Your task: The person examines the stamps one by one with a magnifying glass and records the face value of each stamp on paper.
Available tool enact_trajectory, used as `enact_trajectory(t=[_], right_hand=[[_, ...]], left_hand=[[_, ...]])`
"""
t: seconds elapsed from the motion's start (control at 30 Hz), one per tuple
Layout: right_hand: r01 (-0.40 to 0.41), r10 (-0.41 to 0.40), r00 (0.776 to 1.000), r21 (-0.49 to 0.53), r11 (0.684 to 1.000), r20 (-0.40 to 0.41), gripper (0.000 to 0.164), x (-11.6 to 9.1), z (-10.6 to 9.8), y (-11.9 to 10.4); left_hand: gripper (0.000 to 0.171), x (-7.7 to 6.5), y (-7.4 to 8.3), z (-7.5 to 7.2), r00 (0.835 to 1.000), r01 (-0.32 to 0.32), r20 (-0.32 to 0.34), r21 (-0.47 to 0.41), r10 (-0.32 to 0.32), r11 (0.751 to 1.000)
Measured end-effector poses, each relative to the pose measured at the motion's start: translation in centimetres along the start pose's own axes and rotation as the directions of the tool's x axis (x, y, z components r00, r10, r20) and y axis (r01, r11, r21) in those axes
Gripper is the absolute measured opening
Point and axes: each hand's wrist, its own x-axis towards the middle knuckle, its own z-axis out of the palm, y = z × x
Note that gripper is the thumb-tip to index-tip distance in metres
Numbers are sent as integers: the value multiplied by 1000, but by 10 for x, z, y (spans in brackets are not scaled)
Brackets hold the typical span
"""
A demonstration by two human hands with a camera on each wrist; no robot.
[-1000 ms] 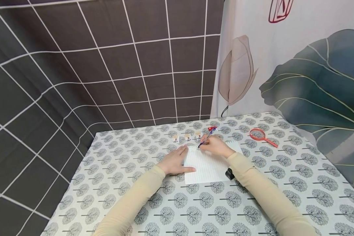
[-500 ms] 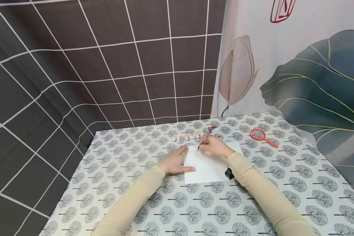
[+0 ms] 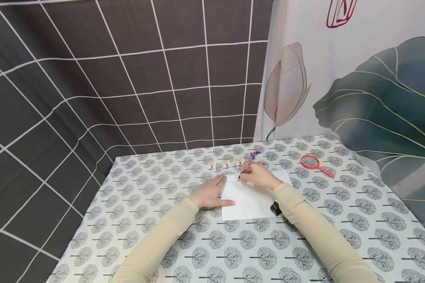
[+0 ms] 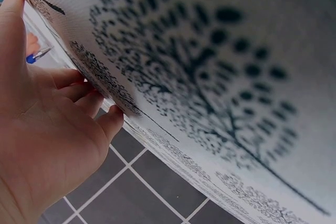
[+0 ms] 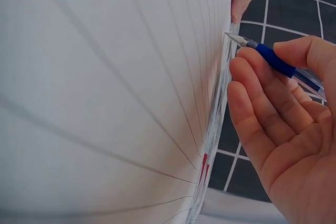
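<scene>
A lined sheet of paper (image 3: 246, 200) with holes along its far edge lies on the table. Over it, my right hand (image 3: 257, 175) pinches a blue pen (image 5: 275, 60) between thumb and fingers, tip at the paper near its upper left part. My left hand (image 3: 209, 192) rests flat at the paper's left edge, its thumb on the sheet and its fingers spread on the cloth. In the left wrist view the fingers of the left hand (image 4: 58, 114) touch the tree-patterned cloth.
Several small picture cards (image 3: 226, 164) stand in a row beyond the paper, and a red item (image 3: 254, 153) lies behind the pen. A red magnifying glass (image 3: 315, 164) lies to the right. A tree-patterned cloth (image 3: 134, 220) covers the table, with curtains behind.
The pen has tilted slightly and its tip has shifted a little on the paper. My left hand has stayed in place.
</scene>
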Motion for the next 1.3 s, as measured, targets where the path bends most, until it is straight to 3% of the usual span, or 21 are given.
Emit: enact_trajectory(t=[0.63,1.3], right_hand=[[40,-41,999,-30,999,-26,10,2,0,6],[4,-5,999,-23,1000,-32,8,2,-3,6]], left_hand=[[112,1,-1,1,1000,0,4,-2,0,1000],[111,1,0,0,1000,-2,1,-1,2,1000]])
